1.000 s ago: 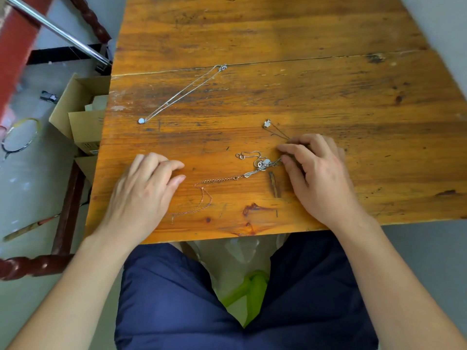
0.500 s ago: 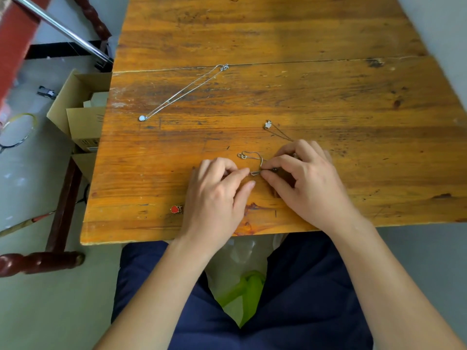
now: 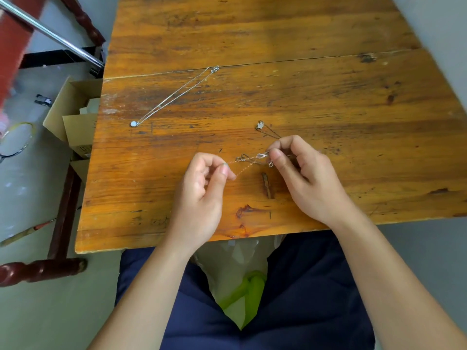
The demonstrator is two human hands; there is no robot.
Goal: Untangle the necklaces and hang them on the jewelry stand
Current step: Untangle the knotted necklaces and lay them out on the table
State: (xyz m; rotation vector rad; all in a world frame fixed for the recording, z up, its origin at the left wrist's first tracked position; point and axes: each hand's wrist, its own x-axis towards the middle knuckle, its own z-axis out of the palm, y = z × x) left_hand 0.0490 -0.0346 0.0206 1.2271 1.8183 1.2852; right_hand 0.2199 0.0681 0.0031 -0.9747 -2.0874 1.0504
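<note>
A small tangle of thin necklace chains (image 3: 252, 160) hangs just above the wooden table (image 3: 328, 102) between my hands. My left hand (image 3: 202, 193) pinches a fine chain between thumb and fingers at the tangle's left end. My right hand (image 3: 303, 173) pinches the knot with its small silver pendant at the right end. Another strand runs from under my right hand to a little white pendant (image 3: 259, 125) lying on the wood. A separate silver necklace (image 3: 174, 97) with a round pale pendant lies stretched out at the left. No jewelry stand is in view.
Open cardboard boxes (image 3: 73, 114) stand on the floor left of the table, beside a dark red wooden rail (image 3: 40, 270). A metal rod (image 3: 50, 34) crosses the upper left corner. A plastic bag with something green (image 3: 242, 294) sits between my knees below the table edge.
My left hand came over from the table's left front to the tangle and took hold of a chain. Both hands have lifted the tangle a little and drawn it apart.
</note>
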